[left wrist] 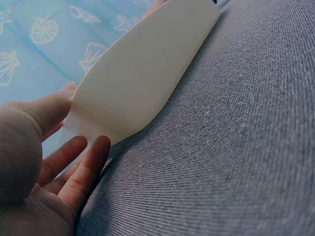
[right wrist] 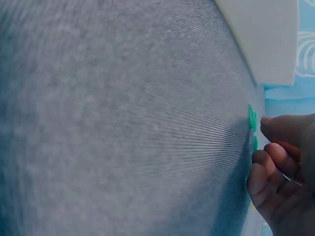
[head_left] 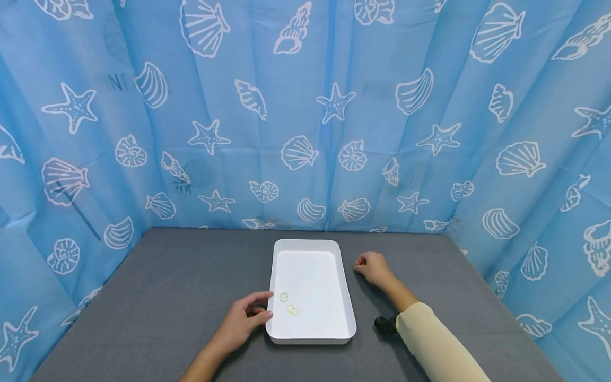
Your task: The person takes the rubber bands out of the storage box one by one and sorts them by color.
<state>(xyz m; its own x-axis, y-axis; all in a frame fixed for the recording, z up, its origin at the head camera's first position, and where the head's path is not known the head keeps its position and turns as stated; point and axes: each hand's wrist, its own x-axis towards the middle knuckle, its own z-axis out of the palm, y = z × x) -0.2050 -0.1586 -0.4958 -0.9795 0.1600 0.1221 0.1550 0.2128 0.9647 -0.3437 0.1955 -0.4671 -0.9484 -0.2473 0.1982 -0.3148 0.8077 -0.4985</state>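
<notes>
A white rectangular tray [head_left: 350, 318] lies on the grey cloth. My left hand [head_left: 241, 321] is at its left side, with fingertips against the outer wall and the thumb tip at the rim. Inside the tray, toward its near left, two thin green rings [head_left: 284, 296] like rubber bands overlap, with two yellow rings [head_left: 293, 310] just below. Right of the tray, my right hand [head_left: 374, 268] is low over the cloth. Small green rings [right wrist: 252, 117] lie at its fingertips; the thumb and bent fingers stand apart around them in the right wrist view.
Grey cloth [head_left: 191, 276] covers the table. Blue curtains [head_left: 305, 106] with white shells and starfish hang behind it and along both sides. A black device [head_left: 385, 324] sits at my right wrist, by the cream sleeve [head_left: 434, 339].
</notes>
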